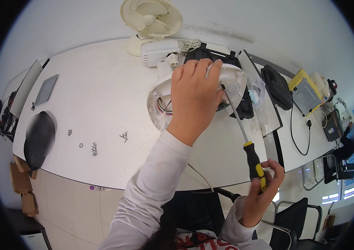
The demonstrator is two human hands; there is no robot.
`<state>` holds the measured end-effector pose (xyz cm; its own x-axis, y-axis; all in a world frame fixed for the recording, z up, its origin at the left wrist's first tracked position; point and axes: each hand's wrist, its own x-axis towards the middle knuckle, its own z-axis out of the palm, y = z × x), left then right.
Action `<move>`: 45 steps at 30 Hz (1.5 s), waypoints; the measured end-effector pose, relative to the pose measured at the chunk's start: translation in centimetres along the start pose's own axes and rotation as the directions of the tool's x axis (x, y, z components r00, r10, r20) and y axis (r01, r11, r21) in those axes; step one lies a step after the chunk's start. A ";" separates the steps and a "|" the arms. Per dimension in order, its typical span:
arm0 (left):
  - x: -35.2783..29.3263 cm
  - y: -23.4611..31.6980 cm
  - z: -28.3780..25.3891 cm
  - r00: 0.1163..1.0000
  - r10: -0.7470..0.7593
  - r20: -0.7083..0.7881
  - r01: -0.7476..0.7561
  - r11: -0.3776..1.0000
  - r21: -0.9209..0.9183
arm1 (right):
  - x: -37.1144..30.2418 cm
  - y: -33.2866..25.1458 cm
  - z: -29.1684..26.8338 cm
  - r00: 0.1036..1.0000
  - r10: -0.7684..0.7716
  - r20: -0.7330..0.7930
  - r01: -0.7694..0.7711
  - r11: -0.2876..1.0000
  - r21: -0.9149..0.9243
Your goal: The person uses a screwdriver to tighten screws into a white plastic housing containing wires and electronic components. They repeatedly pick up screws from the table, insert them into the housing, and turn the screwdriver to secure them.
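Observation:
A white plastic housing [155, 96] with a hollow inside lies on the table, coloured wires [163, 106] showing at its left. My left hand [194, 96] reaches over it with bent fingers gripping it, hiding much of its middle. A screwdriver [251, 156] with a black and yellow handle slants up from the right, its tip inside the housing beside my left thumb. My right hand [264, 191] is closed around the handle's lower end. A pale cable [200, 173] runs from the housing over the table's front edge.
Loose screws [94, 149] lie in small groups at left, near a washer [81, 146], a dark pouch [39, 139] and a tablet [46, 90]. A cream fan [151, 17] stands at the back. Behind the housing is a black tool case [212, 53]; a yellow-grey case [308, 92] sits right.

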<state>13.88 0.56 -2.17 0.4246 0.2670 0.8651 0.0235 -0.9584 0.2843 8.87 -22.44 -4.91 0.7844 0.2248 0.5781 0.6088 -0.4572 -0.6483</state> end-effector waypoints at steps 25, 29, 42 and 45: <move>0.0 0.2 0.0 1.000 -0.011 0.003 0.011 1.000 0.004 | 0.3 0.2 -1.4 1.000 0.026 -0.013 -0.028 0.985 -0.169; 0.2 0.3 0.2 1.000 -0.007 -0.004 0.007 1.000 -0.011 | 0.9 -0.4 -1.0 0.997 -0.046 -0.066 0.038 0.992 -0.120; 0.1 0.3 0.0 1.000 -0.011 0.007 0.011 1.000 -0.016 | 1.5 -1.3 -2.3 0.994 0.059 -0.090 -0.064 0.996 -0.056; 0.0 0.1 0.0 1.000 -0.007 0.011 0.007 1.000 -0.007 | 1.4 -1.8 -1.3 0.979 -0.173 -0.105 0.176 0.984 0.023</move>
<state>13.84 0.47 -2.13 0.4347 0.2722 0.8585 0.0197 -0.9559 0.2932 8.66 -22.43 -2.28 0.6505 0.2088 0.7302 0.7399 -0.3910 -0.5474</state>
